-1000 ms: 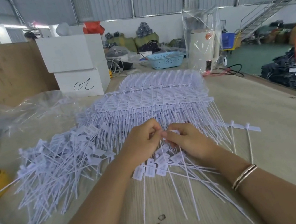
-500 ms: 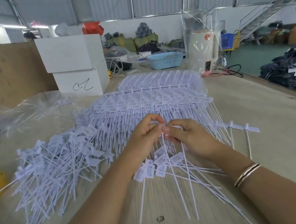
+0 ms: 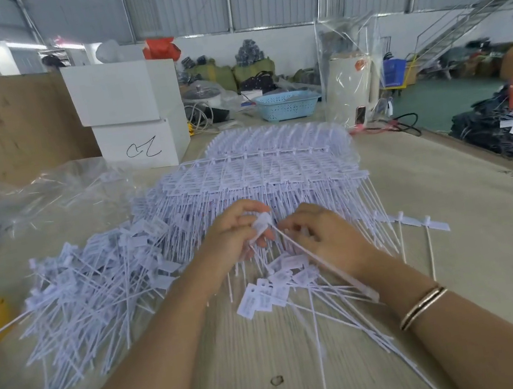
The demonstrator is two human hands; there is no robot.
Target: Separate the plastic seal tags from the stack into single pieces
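Several hundred loose single tags [image 3: 88, 288] are lying in a heap at the left of the worktop [image 3: 450, 197]. Left hand [image 3: 234, 234] is pinching the flag end of one seal tag [image 3: 261, 222], its grip clamped on that head. The tag's long strap is running down and to the right, passing under the right hand [image 3: 325, 234], whose curled fingers are hovering beside the strap; whether they are gripping it cannot be told. Joined stack [image 3: 265, 172] is lying just beyond both hands, straps pointing toward the person. Two separated pieces [image 3: 421, 225] are lying at the right.
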